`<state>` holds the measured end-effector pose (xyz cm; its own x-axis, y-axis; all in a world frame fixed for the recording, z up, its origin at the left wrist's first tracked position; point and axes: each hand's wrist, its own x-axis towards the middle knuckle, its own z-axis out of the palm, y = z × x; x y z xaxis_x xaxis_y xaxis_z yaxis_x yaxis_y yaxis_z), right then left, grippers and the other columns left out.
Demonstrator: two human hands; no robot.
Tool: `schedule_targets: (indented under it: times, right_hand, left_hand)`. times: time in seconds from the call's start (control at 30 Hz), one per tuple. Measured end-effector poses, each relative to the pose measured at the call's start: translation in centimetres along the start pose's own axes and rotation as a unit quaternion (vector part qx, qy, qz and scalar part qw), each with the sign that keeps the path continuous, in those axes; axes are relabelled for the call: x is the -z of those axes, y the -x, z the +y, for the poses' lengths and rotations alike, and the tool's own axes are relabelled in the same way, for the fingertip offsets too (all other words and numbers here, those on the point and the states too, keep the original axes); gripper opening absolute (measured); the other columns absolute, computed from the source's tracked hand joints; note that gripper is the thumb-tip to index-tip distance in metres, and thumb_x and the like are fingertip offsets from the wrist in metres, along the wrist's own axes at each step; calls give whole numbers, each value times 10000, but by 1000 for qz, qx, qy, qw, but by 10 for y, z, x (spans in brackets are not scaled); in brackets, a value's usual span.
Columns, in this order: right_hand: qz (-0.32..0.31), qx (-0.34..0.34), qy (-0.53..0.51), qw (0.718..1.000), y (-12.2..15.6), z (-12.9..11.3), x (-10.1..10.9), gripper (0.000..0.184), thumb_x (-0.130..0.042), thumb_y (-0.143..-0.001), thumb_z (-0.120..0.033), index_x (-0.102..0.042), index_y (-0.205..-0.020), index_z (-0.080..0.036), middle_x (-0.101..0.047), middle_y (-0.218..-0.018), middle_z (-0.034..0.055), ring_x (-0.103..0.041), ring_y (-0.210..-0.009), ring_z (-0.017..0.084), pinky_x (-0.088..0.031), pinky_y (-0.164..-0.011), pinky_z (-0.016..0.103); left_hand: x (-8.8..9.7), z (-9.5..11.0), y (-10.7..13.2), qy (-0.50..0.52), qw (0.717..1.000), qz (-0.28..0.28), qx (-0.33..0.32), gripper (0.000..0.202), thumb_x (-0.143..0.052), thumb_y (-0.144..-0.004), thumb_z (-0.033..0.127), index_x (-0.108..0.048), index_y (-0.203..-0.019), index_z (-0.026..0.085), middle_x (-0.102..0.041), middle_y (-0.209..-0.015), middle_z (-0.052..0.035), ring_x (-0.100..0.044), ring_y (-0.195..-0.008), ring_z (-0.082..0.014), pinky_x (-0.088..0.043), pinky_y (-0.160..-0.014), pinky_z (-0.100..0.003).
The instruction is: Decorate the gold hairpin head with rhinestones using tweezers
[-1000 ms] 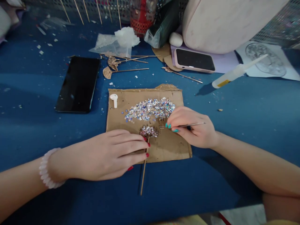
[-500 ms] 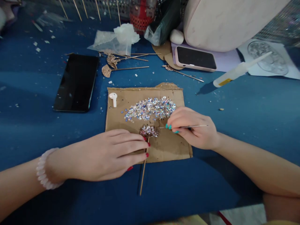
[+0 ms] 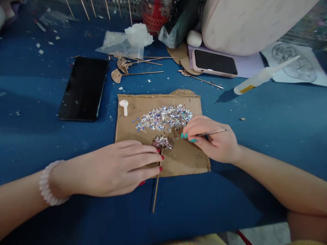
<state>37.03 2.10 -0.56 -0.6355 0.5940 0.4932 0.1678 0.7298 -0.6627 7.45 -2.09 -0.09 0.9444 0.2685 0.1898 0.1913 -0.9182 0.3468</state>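
Note:
A brown cardboard sheet [image 3: 178,160] lies on the blue table with a heap of shiny rhinestones [image 3: 165,117] on it. Below the heap rests a gold hairpin [image 3: 156,190] whose head [image 3: 162,142] is covered in stones. My left hand [image 3: 114,168] lies flat with fingers together, pressing the pin's stem against the cardboard. My right hand [image 3: 211,137] pinches thin metal tweezers [image 3: 213,132], whose tip sits just right of the pin's head. A white earbud [image 3: 124,106] lies on the cardboard's top left corner.
A black phone [image 3: 83,88] lies to the left, a pink-cased phone [image 3: 214,63] at the back. Bare gold hairpins [image 3: 135,68] and a crumpled plastic bag [image 3: 127,44] lie behind the cardboard. A glue bottle [image 3: 263,76] rests at right, near a large pale rounded object [image 3: 250,23].
My right hand has tilted the tweezers slightly, their rear end rising. My left hand and the hairpin have stayed put.

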Motion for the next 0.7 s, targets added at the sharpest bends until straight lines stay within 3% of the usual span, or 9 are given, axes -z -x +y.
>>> schedule_targets:
  times: [0.7]
  right_hand:
    - [-30,28,13,999,-3,-3,2,109,-556,-930,-72,-613,-917,-164,-697,-805,56,-673,-795,161,-560,-778,353]
  left_hand:
    - [1,0,0,2,1000,-6,-4,357,-453,-1007,172,-579,-1341,178,-603,-1382,-76,-540,-1286,-230,-409,-1128,-375]
